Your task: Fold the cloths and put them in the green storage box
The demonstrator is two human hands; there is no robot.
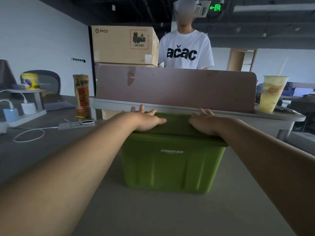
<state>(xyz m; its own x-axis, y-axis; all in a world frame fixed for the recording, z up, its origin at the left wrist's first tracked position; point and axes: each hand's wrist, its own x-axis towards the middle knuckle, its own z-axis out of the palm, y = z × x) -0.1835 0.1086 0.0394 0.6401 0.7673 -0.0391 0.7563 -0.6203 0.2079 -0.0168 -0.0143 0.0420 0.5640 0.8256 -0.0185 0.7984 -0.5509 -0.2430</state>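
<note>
Your lidded green plastic storage box (172, 160) hides its contents; your left hand (146, 120) and right hand (203, 123) press flat, fingers spread, on its lid (177, 124).

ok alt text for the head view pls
The wearer's left hand and right hand lie flat on the lid of a green storage box on a desk. Behind it: a divider, a drink cup and a person.

I get a single view, from the wide-angle head camera, facing forward and slightly downward over the desk (153, 215). The green storage box (172, 166) stands near at 12 o'clock, with the divider panel (170, 89) just behind it.
</note>
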